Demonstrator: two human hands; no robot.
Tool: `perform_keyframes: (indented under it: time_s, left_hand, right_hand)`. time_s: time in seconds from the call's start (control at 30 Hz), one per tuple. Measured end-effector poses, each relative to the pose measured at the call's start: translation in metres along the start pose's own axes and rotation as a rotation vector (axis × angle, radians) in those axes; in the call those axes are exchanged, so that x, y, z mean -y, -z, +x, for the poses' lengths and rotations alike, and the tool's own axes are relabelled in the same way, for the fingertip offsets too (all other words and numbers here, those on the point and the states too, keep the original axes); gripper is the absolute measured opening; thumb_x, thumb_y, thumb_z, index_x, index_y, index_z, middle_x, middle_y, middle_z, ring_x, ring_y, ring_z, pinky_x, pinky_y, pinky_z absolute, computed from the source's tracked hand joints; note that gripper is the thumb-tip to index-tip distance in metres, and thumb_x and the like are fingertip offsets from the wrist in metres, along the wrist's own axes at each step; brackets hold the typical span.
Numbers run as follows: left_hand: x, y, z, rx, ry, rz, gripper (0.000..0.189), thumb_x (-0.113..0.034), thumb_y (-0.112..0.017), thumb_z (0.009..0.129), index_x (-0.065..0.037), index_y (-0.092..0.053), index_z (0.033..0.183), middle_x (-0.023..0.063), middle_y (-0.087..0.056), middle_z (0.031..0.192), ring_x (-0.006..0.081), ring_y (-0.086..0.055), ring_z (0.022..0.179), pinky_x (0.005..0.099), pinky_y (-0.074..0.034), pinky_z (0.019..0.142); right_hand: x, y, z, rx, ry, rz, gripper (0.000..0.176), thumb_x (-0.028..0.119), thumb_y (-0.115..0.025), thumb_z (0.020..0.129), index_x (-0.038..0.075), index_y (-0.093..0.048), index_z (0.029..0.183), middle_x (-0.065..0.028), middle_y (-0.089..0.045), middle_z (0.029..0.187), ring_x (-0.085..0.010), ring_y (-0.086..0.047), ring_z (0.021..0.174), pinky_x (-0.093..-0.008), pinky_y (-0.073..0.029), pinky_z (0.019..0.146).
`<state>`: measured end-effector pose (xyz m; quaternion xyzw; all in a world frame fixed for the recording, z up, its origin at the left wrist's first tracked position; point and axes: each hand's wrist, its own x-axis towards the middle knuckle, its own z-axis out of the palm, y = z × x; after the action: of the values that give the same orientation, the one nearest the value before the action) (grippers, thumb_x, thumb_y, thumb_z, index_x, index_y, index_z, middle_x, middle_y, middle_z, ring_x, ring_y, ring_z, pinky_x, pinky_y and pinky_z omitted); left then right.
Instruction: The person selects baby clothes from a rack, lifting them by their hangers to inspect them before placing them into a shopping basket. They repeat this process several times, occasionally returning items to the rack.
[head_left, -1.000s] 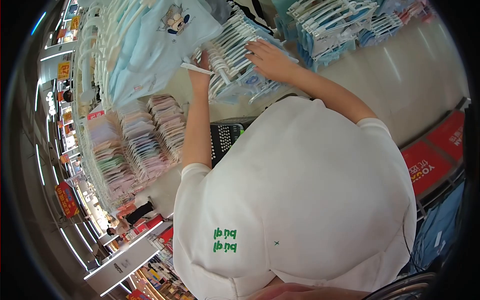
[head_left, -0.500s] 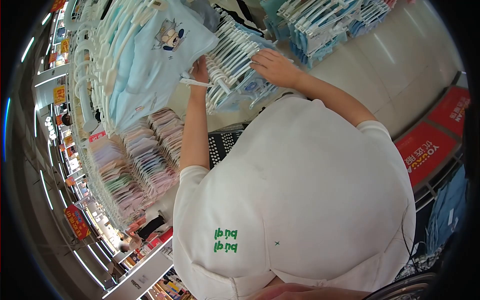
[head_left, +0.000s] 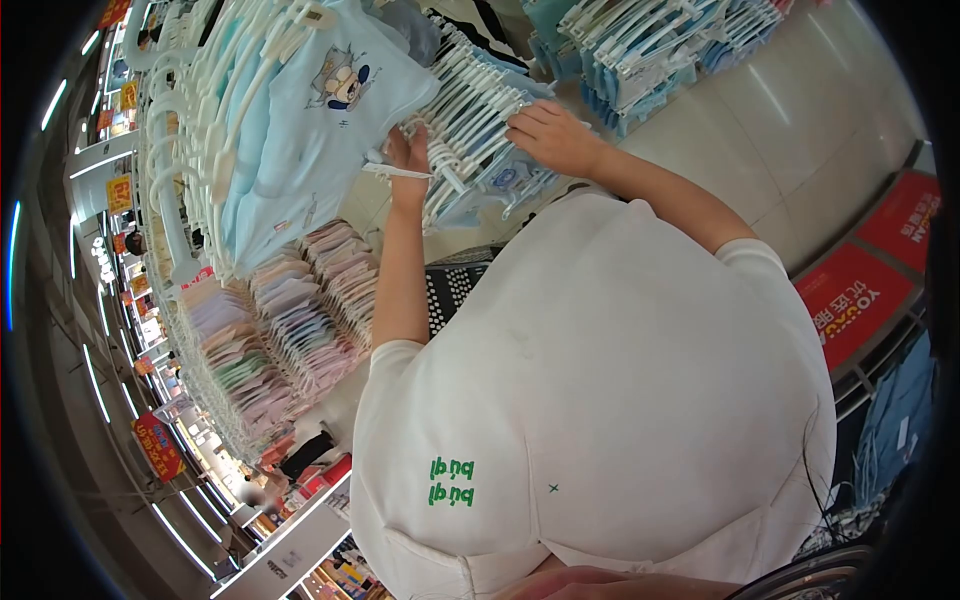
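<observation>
Shop interior, wide fisheye view, black round edges. Floor [head_left: 770,150] is pale, glossy tile, thin seams, soft light reflections. Right side: red panels [head_left: 850,300] with white lettering, set along a low dark frame. Left side: dark grey ceiling [head_left: 65,430], tilted in view, rows of white strip lights [head_left: 183,541]. Red hanging sign [head_left: 158,447], yellow-orange sign [head_left: 119,194] higher up. Lower left: pale fascia board [head_left: 285,558], brightly lit, stocked shelves [head_left: 335,582] beside it.
</observation>
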<state>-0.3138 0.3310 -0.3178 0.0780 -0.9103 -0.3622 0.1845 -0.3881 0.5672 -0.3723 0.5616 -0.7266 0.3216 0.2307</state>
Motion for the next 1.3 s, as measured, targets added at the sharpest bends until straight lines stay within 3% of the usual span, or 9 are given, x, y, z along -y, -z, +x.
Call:
perform_keyframes:
  time_s: [0.1, 0.17, 0.27, 0.53, 0.63, 0.77, 0.83, 1.0, 1.3]
  left_hand:
    - [-0.008, 0.004, -0.006, 0.063, -0.004, -0.026, 0.064, -0.025, -0.049, 0.086, 0.000, -0.016, 0.135, 0.0251, -0.019, 0.138, 0.0405, -0.022, 0.124, 0.0419, -0.018, 0.101]
    - [-0.006, 0.005, -0.011, 0.140, 0.151, 0.018, 0.070, -0.029, -0.044, 0.090, 0.004, -0.004, 0.137, 0.0210, -0.004, 0.144, 0.0302, -0.005, 0.134, 0.0341, -0.007, 0.107]
    - [-0.002, 0.005, -0.016, 0.116, 0.152, 0.038, 0.070, -0.028, -0.048, 0.089, 0.004, -0.007, 0.136, 0.0274, -0.012, 0.140, 0.0383, -0.014, 0.129, 0.0399, -0.014, 0.105]
    - [0.002, 0.005, -0.016, 0.157, 0.118, 0.054, 0.072, -0.028, -0.047, 0.089, 0.007, -0.005, 0.135, 0.0266, -0.006, 0.141, 0.0346, -0.010, 0.131, 0.0383, -0.009, 0.107]
    - [0.002, 0.007, -0.014, 0.169, 0.096, 0.054, 0.072, -0.026, -0.048, 0.089, 0.006, -0.005, 0.136, 0.0257, -0.007, 0.141, 0.0343, -0.011, 0.131, 0.0378, -0.009, 0.106]
    - [0.012, 0.006, -0.010, 0.151, 0.031, -0.002, 0.071, -0.025, -0.049, 0.088, 0.003, -0.006, 0.137, 0.0237, -0.010, 0.141, 0.0338, -0.011, 0.130, 0.0368, -0.009, 0.106]
    - [0.011, 0.008, -0.010, 0.151, 0.064, 0.014, 0.071, -0.024, -0.050, 0.087, 0.003, -0.006, 0.137, 0.0232, -0.010, 0.141, 0.0341, -0.012, 0.130, 0.0375, -0.010, 0.106]
    - [-0.002, 0.016, -0.012, 0.205, 0.070, 0.092, 0.071, -0.026, -0.048, 0.089, 0.005, -0.005, 0.136, 0.0222, -0.004, 0.143, 0.0318, -0.008, 0.133, 0.0370, -0.011, 0.107]
    - [0.002, 0.015, -0.007, 0.141, -0.134, 0.100, 0.076, -0.023, -0.064, 0.078, 0.006, -0.020, 0.132, 0.0275, -0.028, 0.132, 0.0359, -0.030, 0.121, 0.0405, -0.020, 0.102]
  right_hand:
    - [0.001, 0.004, 0.002, 0.025, 0.025, 0.023, 0.022, 0.011, -0.051, 0.069, 0.004, -0.056, 0.090, -0.0066, -0.053, 0.097, -0.0197, -0.050, 0.093, -0.0312, -0.037, 0.083]
    - [0.002, 0.006, 0.003, 0.061, 0.048, 0.036, 0.023, 0.010, -0.051, 0.068, 0.004, -0.056, 0.089, -0.0065, -0.053, 0.096, -0.0198, -0.050, 0.092, -0.0310, -0.037, 0.082]
    - [0.004, 0.007, 0.007, -0.024, 0.027, 0.019, 0.020, 0.010, -0.050, 0.068, 0.005, -0.055, 0.087, -0.0066, -0.053, 0.094, -0.0198, -0.050, 0.091, -0.0310, -0.038, 0.081]
    - [-0.002, -0.001, 0.004, 0.002, 0.043, 0.047, 0.013, 0.011, -0.050, 0.068, 0.009, -0.053, 0.080, -0.0019, -0.050, 0.080, -0.0176, -0.050, 0.083, -0.0287, -0.038, 0.075]
    - [-0.001, -0.001, 0.003, 0.145, 0.048, 0.075, 0.021, 0.010, -0.051, 0.068, 0.007, -0.055, 0.089, -0.0041, -0.052, 0.087, -0.0190, -0.051, 0.087, -0.0297, -0.038, 0.079]
    - [0.000, -0.003, 0.004, 0.106, 0.090, 0.005, 0.013, 0.011, -0.052, 0.067, 0.010, -0.054, 0.079, -0.0013, -0.049, 0.079, -0.0158, -0.050, 0.082, -0.0269, -0.037, 0.076]
    - [0.001, -0.003, 0.004, 0.152, 0.067, 0.022, 0.023, 0.010, -0.051, 0.068, 0.007, -0.056, 0.091, -0.0027, -0.051, 0.086, -0.0176, -0.050, 0.086, -0.0285, -0.037, 0.078]
    - [0.001, 0.003, 0.007, 0.118, 0.076, 0.019, 0.021, 0.011, -0.051, 0.069, 0.008, -0.055, 0.090, -0.0026, -0.051, 0.086, -0.0174, -0.050, 0.087, -0.0284, -0.037, 0.078]
    - [0.005, 0.004, 0.000, 0.127, 0.051, 0.108, 0.030, 0.009, -0.048, 0.075, 0.005, -0.053, 0.105, -0.0067, -0.053, 0.095, -0.0209, -0.050, 0.092, -0.0324, -0.037, 0.083]
